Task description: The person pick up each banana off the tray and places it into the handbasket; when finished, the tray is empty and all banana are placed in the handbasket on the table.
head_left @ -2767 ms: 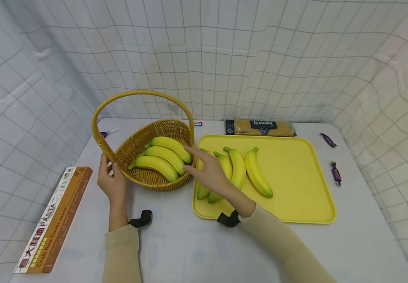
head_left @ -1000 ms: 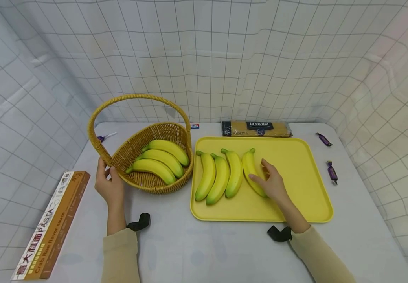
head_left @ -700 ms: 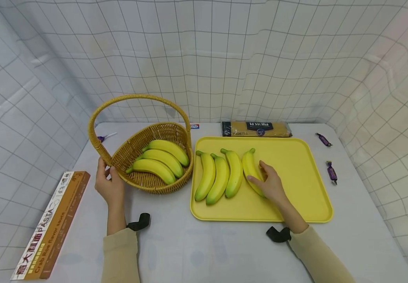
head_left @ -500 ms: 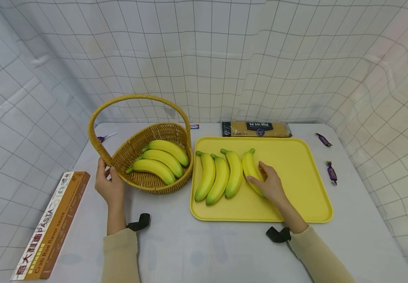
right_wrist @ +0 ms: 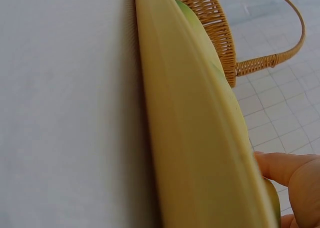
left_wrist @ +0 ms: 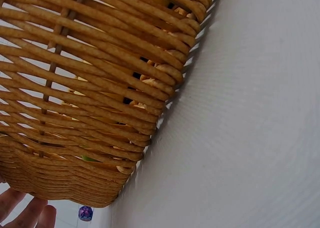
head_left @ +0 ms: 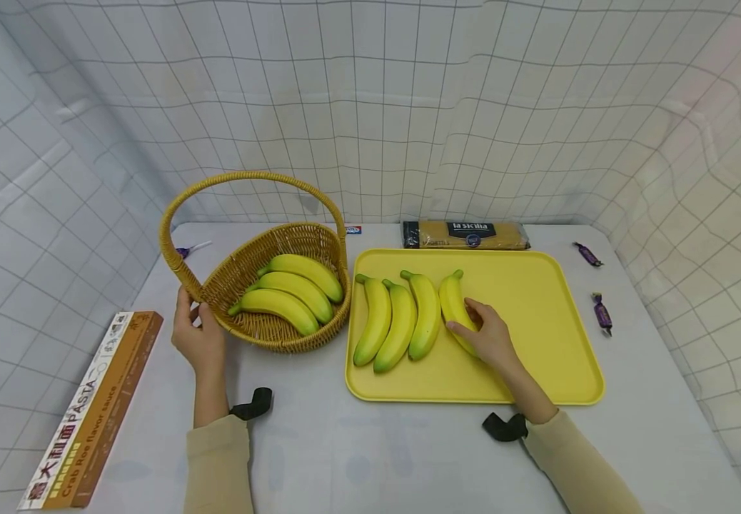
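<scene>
A wicker basket [head_left: 242, 275] with a tall handle holds three bananas [head_left: 293, 289]. My left hand [head_left: 195, 314] grips it where the handle meets the rim; the left wrist view shows the woven basket wall [left_wrist: 90, 88] close up, with fingertips [left_wrist: 25, 214] below it. To its right, a yellow tray [head_left: 537, 300] carries several bananas side by side. My right hand [head_left: 473, 327] lies on the rightmost banana [head_left: 452, 300], with the thumb on one side and the fingers curled over the other. In the right wrist view the tray rim [right_wrist: 190, 138] fills the middle and a finger [right_wrist: 290, 174] shows at the lower right.
A long pasta box [head_left: 91, 410] lies at the table's left front. A La Sicilia pasta packet [head_left: 465, 234] sits behind the tray. Two purple candies [head_left: 602, 313] lie to the tray's right and another candy [head_left: 187, 250] behind the basket. Grid-patterned cloth walls close in three sides.
My right hand has moved from beside the basket across the tray to the rightmost banana and curled its fingers round it. My left hand has stayed on the basket.
</scene>
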A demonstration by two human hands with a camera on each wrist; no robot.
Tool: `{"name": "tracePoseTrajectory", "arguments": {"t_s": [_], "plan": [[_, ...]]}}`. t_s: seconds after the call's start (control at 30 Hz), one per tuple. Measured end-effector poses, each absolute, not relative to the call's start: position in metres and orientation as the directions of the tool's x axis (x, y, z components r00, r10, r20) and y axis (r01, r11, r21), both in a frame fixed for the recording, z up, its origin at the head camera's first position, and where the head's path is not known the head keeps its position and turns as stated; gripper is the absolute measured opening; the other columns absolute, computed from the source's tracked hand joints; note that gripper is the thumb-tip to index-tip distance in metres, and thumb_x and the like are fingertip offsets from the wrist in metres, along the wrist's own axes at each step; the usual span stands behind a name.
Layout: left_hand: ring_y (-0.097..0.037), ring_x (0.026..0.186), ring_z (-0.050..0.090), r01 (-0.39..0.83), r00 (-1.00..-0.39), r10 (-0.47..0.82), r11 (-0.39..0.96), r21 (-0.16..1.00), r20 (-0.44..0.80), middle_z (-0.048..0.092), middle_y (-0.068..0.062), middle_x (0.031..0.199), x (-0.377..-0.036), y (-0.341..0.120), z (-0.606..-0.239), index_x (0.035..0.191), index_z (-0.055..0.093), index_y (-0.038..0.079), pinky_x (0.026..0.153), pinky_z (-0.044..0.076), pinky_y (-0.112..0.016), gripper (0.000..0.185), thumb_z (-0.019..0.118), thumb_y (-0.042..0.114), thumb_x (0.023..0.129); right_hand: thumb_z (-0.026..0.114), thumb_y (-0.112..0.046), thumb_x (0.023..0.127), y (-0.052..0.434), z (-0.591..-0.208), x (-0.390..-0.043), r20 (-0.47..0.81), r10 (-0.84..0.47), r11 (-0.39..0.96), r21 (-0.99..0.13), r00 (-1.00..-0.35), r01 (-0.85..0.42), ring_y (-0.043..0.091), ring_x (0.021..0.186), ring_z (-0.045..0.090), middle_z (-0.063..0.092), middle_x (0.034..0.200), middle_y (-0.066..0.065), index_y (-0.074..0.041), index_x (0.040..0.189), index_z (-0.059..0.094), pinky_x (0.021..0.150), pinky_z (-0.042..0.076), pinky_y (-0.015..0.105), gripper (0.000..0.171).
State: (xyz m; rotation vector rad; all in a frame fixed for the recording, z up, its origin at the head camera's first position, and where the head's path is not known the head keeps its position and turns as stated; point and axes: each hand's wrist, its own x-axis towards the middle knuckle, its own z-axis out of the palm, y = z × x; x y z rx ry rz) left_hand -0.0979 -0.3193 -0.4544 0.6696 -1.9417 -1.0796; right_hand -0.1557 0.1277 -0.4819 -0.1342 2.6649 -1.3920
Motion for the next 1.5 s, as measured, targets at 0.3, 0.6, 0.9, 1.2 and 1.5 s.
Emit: {"name": "tracePoseTrajectory", "arguments": {"t_s": [0.3, 0.6, 0.9, 1.2, 1.5], "plan": [[-0.018, 0.098, 0.059, -0.064, -0.544, -0.747, 0.492, 0.868, 0.383, 0.060, 0.000, 0.123, -0.098, -0.319, -0.455, 0.132, 0.055, 0.030, 0.072, 0.045, -0.019, 0.043, 0.046, 0.008, 0.095, 0.070, -0.034, 0.084, 0.128, -0.485, -0.156, -0.049, -0.139, 0.593, -0.804, -0.989, -0.043, 0.031, 0.108, 0.050, 0.053, 0.122, 0.019, 0.001, 0.137, 0.044, 0.092, 0.041, 0.044, 0.069], [-0.018, 0.099, 0.059, -0.067, -0.544, -0.747, 0.492, 0.868, 0.382, 0.060, 0.000, 0.121, -0.098, -0.320, -0.455, 0.131, 0.056, 0.029, 0.074, 0.046, -0.022, 0.042, 0.046, 0.008, 0.095, 0.070, -0.029, 0.084, 0.127, -0.482, -0.155, -0.029, -0.133, 0.597, -0.800, -0.991, -0.057, 0.032, 0.107, 0.051, 0.054, 0.122, 0.020, 0.002, 0.134, 0.048, 0.090, 0.042, 0.044, 0.063], [-0.018, 0.100, 0.059, -0.075, -0.545, -0.747, 0.495, 0.866, 0.380, 0.060, 0.002, 0.124, -0.098, -0.321, -0.454, 0.131, 0.055, 0.030, 0.074, 0.047, -0.023, 0.042, 0.045, 0.009, 0.096, 0.070, -0.027, 0.085, 0.128, -0.477, -0.152, 0.010, -0.083, 0.556, -0.829, -0.997, -0.054, 0.032, 0.103, 0.052, 0.056, 0.118, 0.019, 0.001, 0.133, 0.050, 0.087, 0.043, 0.044, 0.059], [-0.020, 0.100, 0.058, -0.052, -0.552, -0.736, 0.500, 0.864, 0.393, 0.060, 0.000, 0.124, -0.098, -0.319, -0.453, 0.130, 0.056, 0.026, 0.077, 0.047, -0.029, 0.041, 0.045, 0.007, 0.095, 0.071, -0.024, 0.083, 0.129, -0.457, -0.147, 0.102, -0.113, 0.534, -0.832, -0.988, -0.147, 0.028, 0.099, 0.053, 0.058, 0.116, 0.015, 0.000, 0.132, 0.052, 0.082, 0.045, 0.041, 0.058], [-0.020, 0.100, 0.057, -0.044, -0.549, -0.736, 0.498, 0.866, 0.396, 0.060, -0.002, 0.123, -0.097, -0.318, -0.451, 0.131, 0.056, 0.023, 0.079, 0.047, -0.033, 0.042, 0.046, 0.005, 0.095, 0.073, -0.026, 0.082, 0.116, -0.432, -0.144, 0.180, -0.217, 0.487, -0.832, -0.959, -0.266, 0.025, 0.096, 0.055, 0.059, 0.112, 0.011, -0.005, 0.132, 0.054, 0.082, 0.047, 0.041, 0.056]]}}
